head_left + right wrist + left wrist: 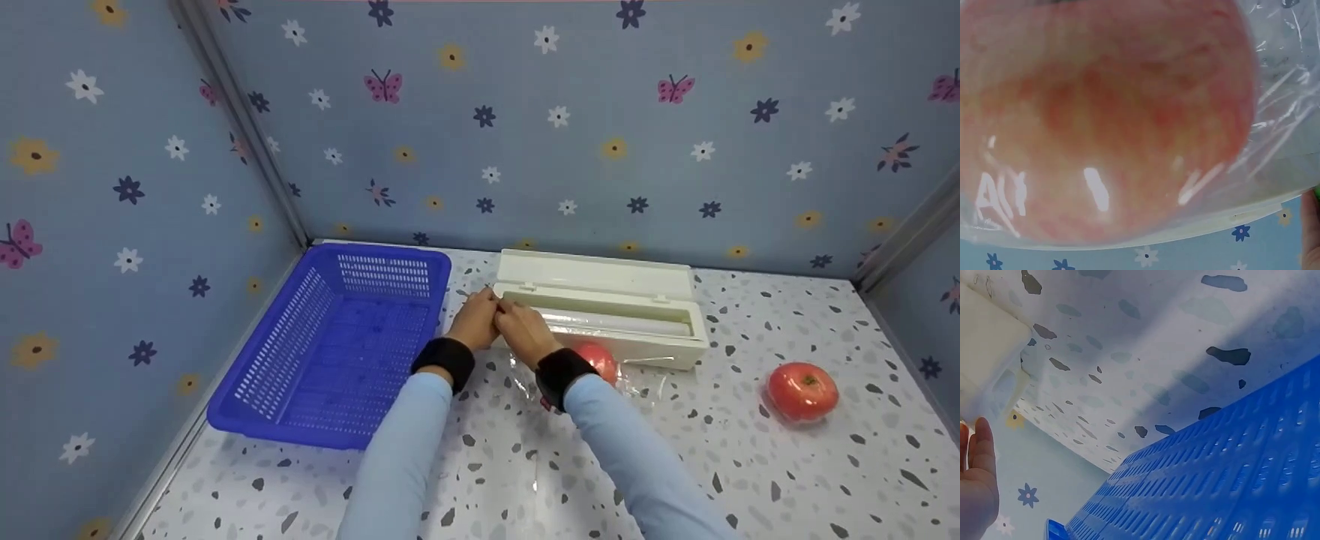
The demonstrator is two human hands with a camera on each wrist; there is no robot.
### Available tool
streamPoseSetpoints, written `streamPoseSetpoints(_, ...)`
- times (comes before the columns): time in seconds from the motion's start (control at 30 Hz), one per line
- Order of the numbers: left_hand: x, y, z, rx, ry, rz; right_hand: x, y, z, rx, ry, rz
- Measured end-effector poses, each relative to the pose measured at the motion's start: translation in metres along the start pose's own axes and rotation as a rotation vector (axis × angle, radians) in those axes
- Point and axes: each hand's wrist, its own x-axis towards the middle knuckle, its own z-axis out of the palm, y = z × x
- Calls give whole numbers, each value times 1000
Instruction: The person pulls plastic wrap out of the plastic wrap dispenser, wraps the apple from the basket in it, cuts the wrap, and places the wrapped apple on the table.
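Both hands meet at the left end of a white cling film dispenser (660, 354), whose lid (596, 271) stands open behind the film roll (615, 322). My left hand (474, 321) grips that end, its fingertips (983, 430) against the casing in the left wrist view. Close beside it, my right hand (523, 328) bends its fingers at the same corner; what they hold is hidden. Below the right wrist, a red apple (598, 361) lies under clear cling film (645, 384) at the dispenser's front. This apple (1106, 124) fills much of the right wrist view.
To the left stands a blue plastic basket (352, 352), close to the left forearm. Another red apple (802, 391), with a shiny surface, sits on the speckled table (750, 472) at the right. Patterned panels (525, 150) enclose the back and sides.
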Motion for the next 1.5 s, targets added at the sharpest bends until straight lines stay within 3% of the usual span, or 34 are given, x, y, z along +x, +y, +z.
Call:
streamPoseSetpoints(0.17,-1,-4,-1,-42,47,20,8,-2,-1,67,9,48)
streamPoseSetpoints(0.4,-4,-3,0,-37,45,18,10,0,-3,174,-47,105)
streamPoseSetpoints(0.67,-7,2,6,-53,-53,-43,-11,15,-4,153,-81,137)
streamPoseSetpoints(0.83,-9,2,-1,-51,-49,-105,-18,30,-10,204,-93,134)
streamPoseSetpoints(1.1,2,17,-3,-45,-50,-59,-20,50,-18,129,-46,104)
streamPoseSetpoints(1.33,5,26,1,90,-27,32,-20,49,-18,139,-57,119)
streamPoseSetpoints(1.5,1,27,9,147,24,-32,-15,43,-24,124,-154,77)
